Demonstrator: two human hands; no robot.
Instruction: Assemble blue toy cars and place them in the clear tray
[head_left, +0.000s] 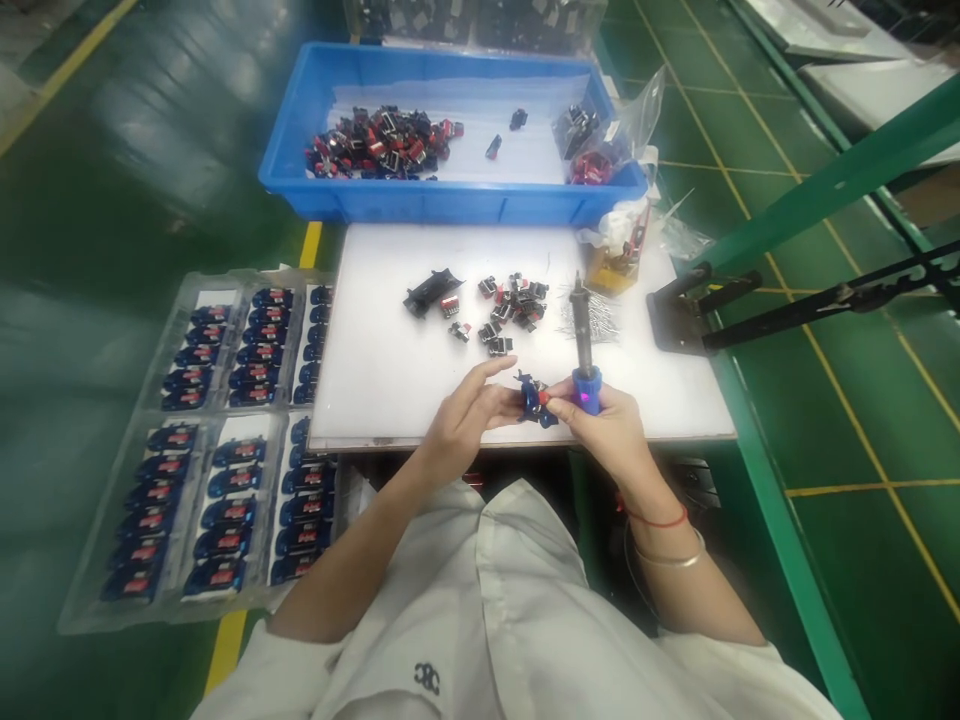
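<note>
Near the front edge of the white board, my left hand (466, 408) holds a small blue part (531, 398) between thumb and fingers. My right hand (611, 425) is closed on a blue-handled electric screwdriver (586, 385), whose dark shaft points up and away. The thumb and fingertip of that same hand pinch a small red piece (544, 398) against the blue part. Beyond the hands lie a pile of small red-and-black parts (517, 305), a black curved piece (433, 291) and a scatter of thin metal screws or pins (596, 318).
A blue bin (465, 205) with red-and-black parts and plastic bags stands behind the white board (390, 390). Clear trays (176, 425) of blue parts lie at left. At right are a yellow container (611, 275), a black bracket (679, 318) and a green frame (825, 180).
</note>
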